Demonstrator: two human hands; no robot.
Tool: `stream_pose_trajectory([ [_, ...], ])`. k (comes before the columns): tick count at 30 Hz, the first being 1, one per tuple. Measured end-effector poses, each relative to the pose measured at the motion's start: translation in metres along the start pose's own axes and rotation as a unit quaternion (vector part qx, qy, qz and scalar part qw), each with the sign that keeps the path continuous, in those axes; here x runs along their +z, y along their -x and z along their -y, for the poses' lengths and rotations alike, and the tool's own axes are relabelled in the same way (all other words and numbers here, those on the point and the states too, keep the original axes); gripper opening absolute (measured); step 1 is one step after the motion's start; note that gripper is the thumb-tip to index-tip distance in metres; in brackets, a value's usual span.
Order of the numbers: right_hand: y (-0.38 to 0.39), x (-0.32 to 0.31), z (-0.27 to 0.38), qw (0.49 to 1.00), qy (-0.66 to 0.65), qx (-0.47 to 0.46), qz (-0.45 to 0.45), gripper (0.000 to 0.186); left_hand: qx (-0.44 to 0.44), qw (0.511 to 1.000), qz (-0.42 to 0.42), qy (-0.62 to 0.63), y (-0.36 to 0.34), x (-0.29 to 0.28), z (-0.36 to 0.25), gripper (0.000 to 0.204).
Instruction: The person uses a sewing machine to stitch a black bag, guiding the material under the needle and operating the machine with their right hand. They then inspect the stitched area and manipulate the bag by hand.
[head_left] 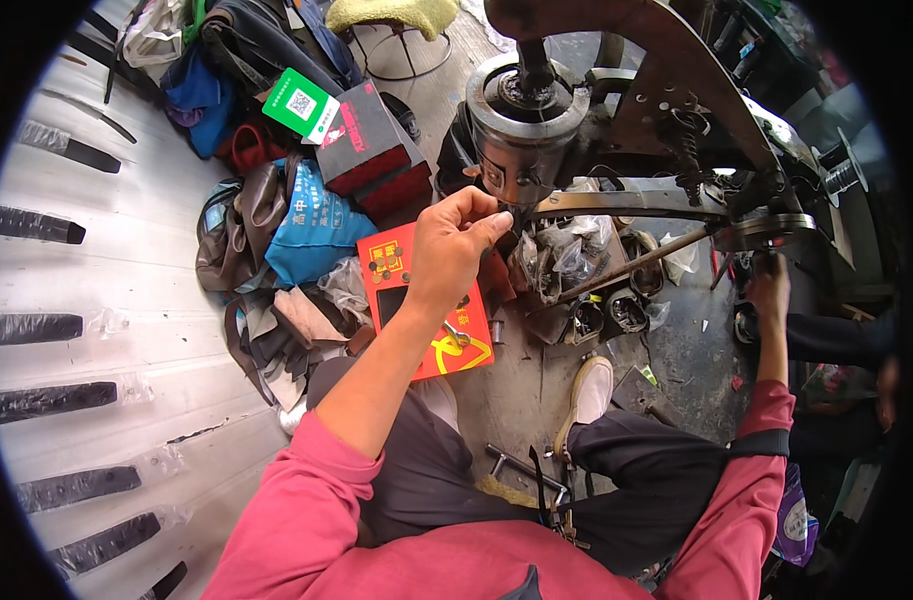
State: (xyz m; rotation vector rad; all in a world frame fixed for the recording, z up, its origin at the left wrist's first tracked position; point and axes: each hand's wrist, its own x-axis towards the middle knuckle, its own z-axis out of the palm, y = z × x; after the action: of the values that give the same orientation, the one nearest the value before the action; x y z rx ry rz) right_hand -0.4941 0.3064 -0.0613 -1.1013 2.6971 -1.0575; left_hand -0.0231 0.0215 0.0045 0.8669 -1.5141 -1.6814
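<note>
A dark, worn hand-cranked sewing machine [631,100] stands in front of me, with a round metal cylinder head [526,125] and a long narrow arm [626,203]. My left hand [454,240] is raised beside the lower end of that head. Its thumb and index finger are pinched together; whatever lies between them is too small to make out. Over on the right, my right hand [768,285] is closed at the lower edge of the machine's handwheel [766,232], its fingertips partly hidden.
A red box [431,352] with several coins lies left of my knees. Behind it are a black box [368,150], a green card [301,105] and a blue bag [316,225]. Tins of small parts [626,312] sit under the machine. Another person's dark-clothed leg [836,340] is at right.
</note>
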Motion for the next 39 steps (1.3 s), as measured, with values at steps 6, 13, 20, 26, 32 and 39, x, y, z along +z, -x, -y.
stream_pose_trajectory([
  [6, 0.053, 0.012, 0.132, 0.97, -0.143, 0.12, 0.154, 0.027, -0.004, 1.0, -0.003, 0.018, 0.0, 0.002, -0.001, 0.01],
  [13, 0.006, -0.063, 0.122, 0.994, -0.067, 0.029, -0.087, 0.021, 0.003, 1.0, -0.005, 0.014, -0.001, 0.002, -0.003, 0.011],
  [20, -0.004, -0.02, 0.011, 0.989, 0.076, 0.069, -0.108, 0.025, 0.014, 1.0, 0.0, -0.003, 0.002, 0.002, -0.002, 0.011],
  [26, 0.049, 0.026, 0.101, 0.96, -0.156, 0.148, 0.182, 0.032, 0.013, 1.0, -0.006, 0.002, 0.001, 0.003, 0.001, 0.011],
  [32, 0.036, -0.035, 0.163, 0.992, -0.128, 0.003, 0.019, 0.021, 0.022, 1.0, -0.016, -0.001, 0.0, 0.005, -0.002, 0.012],
  [39, -0.008, -0.062, 0.069, 0.993, 0.019, 0.051, -0.109, 0.022, -0.002, 0.999, -0.005, 0.041, -0.002, 0.006, -0.011, 0.01],
])
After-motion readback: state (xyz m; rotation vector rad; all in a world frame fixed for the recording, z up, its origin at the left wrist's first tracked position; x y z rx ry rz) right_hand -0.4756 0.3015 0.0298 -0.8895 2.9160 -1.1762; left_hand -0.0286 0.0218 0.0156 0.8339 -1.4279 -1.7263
